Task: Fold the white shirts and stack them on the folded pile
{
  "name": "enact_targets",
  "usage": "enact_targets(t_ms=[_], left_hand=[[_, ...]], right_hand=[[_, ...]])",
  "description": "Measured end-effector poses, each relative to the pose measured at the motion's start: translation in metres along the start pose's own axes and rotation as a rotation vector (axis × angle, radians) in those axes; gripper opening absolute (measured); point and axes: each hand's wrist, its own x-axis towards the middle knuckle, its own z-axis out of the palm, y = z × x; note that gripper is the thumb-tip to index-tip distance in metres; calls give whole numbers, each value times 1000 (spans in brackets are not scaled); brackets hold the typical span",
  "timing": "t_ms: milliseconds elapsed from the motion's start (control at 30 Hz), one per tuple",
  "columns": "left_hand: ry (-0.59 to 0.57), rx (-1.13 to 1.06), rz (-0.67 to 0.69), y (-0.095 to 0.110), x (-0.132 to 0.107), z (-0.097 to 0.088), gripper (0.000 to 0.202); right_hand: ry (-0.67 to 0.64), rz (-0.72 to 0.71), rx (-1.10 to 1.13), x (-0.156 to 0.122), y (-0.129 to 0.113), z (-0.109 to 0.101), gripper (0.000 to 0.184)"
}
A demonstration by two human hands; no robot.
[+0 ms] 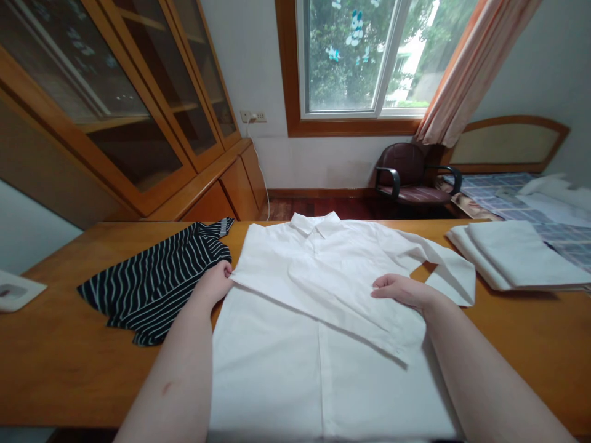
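Observation:
A white collared shirt [277,357] lies spread front up on the wooden table, its collar at the far side. One sleeve is folded slantwise across the chest; the other sleeve lies bent out to the right. At the left edge of the shirt, my left hand [218,280] pinches the fabric at the sleeve's fold. My right hand [399,290] rests over the right part of the chest, thumb and fingers closed together near the folded sleeve. Whether cloth is between those fingers is hidden. A black-and-white striped garment [161,277] lies beside my left forearm.
Folded white cloth [508,252] is stacked on the table [41,357] at the right. A white object [21,290] sits at the left edge. Beyond the table stand a glass-door cabinet [184,166], an armchair [410,175] and a bed [498,191].

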Motion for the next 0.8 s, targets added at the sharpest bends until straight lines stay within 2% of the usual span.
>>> enact_targets(t_ms=[100, 167, 200, 300, 400, 500, 667, 800], left_hand=[[-43, -37, 110, 2, -4, -2, 17], [-86, -123, 161, 2, -8, -3, 24], [-112, -176, 173, 1, -9, -3, 28], [-122, -284, 169, -2, -8, -3, 31], [9, -248, 150, 0, -5, 0, 39], [84, -183, 110, 8, -2, 5, 47], [50, -95, 37, 10, 1, 9, 38], [55, -164, 19, 0, 3, 10, 36]], right_hand=[[-359, 42, 54, -7, 1, -9, 28], [-501, 36, 13, -8, -1, -12, 33], [-526, 30, -12, -7, -2, -11, 35], [-428, 5, -21, -1, -5, -3, 36], [-282, -1, -40, 5, -5, 8, 36], [-236, -24, -142, 8, -4, 15, 32], [-177, -133, -167, 8, -5, 15, 22], [-158, -121, -161, 8, -6, 13, 19]])
